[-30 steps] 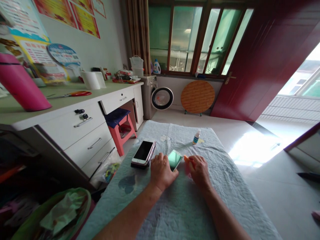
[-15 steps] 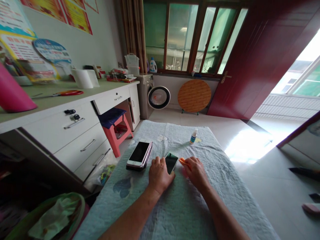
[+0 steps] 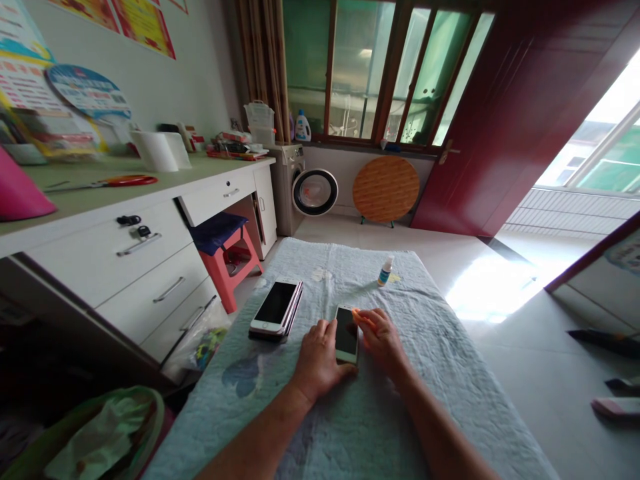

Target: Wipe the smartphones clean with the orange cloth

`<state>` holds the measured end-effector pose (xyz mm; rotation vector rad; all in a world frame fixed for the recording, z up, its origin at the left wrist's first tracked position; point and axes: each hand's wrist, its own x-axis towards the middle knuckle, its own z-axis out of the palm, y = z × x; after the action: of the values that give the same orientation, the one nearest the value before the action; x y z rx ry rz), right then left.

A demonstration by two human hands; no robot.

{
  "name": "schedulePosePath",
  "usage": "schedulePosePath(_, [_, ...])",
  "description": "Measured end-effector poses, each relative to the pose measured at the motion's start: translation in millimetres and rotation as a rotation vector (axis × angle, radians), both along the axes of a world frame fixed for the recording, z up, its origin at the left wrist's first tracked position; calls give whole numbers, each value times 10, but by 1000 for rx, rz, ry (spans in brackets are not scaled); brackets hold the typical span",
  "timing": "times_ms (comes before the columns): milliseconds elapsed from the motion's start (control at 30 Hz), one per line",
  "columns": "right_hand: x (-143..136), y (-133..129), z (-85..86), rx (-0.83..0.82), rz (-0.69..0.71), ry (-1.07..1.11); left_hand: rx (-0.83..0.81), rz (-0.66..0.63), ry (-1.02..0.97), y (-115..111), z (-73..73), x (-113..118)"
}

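A white-framed smartphone with a dark screen lies on the cloth-covered table. My left hand grips it along its left side, the thumb by the bottom edge. In the fingers of my right hand is an orange cloth, pressed against the phone's upper right edge. To the left rests a stack of phones, the top one white with its black screen up. Beyond my right hand stands a small spray bottle with an orange and blue lower part.
On the left is a white desk with a paper roll and red-handled scissors. A pink stool stands under it. At the lower left is a green bin. The washing machine door hangs open at the back.
The phone has turned more upright and its white lower edge now shows. My right hand has brought the orange cloth onto the phone's right edge. The view has shifted slightly.
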<state>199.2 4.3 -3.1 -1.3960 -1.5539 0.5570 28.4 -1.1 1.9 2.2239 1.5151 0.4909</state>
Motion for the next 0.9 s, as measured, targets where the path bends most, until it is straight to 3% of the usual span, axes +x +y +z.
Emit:
schedulePosePath(167, [-53, 10, -19, -9, 4, -298, 10, -4, -11, 42, -13, -34])
schedulePosePath(367, [-99, -32, 43, -18, 120, -568, 53, 38, 30, 81, -31, -74])
schedulePosePath(667, [-208, -332, 230, 16, 315, -652, 86, -15, 59, 107, -47, -100])
schedulePosePath(900, [-71, -88, 91, -23, 139, -545, 74, -35, 39, 98, 1, -102])
